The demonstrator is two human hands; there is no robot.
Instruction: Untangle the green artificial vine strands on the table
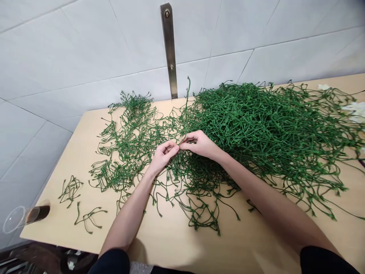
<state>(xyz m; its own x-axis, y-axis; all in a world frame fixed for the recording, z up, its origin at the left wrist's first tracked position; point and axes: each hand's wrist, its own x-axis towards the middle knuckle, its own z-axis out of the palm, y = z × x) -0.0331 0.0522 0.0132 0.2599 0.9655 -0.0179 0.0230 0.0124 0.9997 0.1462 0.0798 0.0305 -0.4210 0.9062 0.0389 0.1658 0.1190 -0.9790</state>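
Note:
Both my hands meet near the middle of the view, over the left edge of a big heap of thin green stems (pixel 256 118). My left hand (pixel 165 153) is closed in a pinch on a green stem. The fingertips of my right hand (pixel 196 144) touch it and pinch the same stem, part of which rises above the hands. Looser green stems (pixel 125 140) with small knobbed ends spread to the left of my hands and below them.
A wooden table (pixel 168 243) stands against a tiled wall. A clear cup (pixel 30 217) with dark liquid is at its left corner. Small stem clusters (pixel 70 190) lie nearby. White petal-like pieces (pixel 356 110) are at the far right. A metal bracket (pixel 170 53) is on the wall.

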